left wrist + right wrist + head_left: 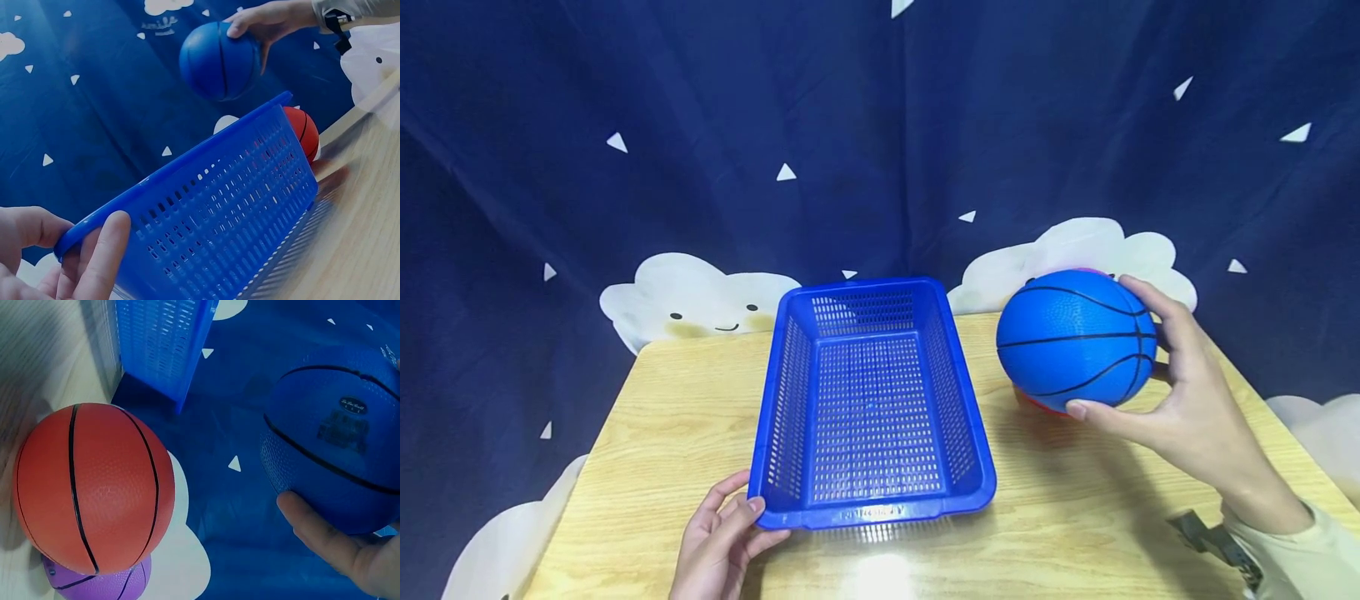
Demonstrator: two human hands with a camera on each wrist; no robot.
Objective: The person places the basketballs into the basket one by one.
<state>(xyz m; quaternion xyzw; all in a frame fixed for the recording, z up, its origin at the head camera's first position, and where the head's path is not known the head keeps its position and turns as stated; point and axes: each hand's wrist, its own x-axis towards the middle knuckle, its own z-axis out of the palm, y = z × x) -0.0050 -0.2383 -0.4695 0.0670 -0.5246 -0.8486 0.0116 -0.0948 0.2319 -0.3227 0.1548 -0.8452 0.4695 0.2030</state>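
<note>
My right hand [1195, 408] holds a blue ball [1075, 337] with black basketball lines, thumb and fingers spread around its right side. In the left wrist view, the ball hangs in the air above the level of the basket's rim. With my left hand [718, 537] I grip the near left corner of a blue perforated plastic basket [872, 510], thumb over the rim and fingers below. An orange-red ball [94, 487] with black lines sits on the table to the right of the basket, mostly hidden behind the blue ball in the head view.
A purple ball [100, 584] lies beside the orange-red one, partly hidden by it. The light wooden table [685, 417] ends against a dark blue curtain [850, 125] with white triangles and clouds. A dark strap device [1217, 546] is on my right wrist.
</note>
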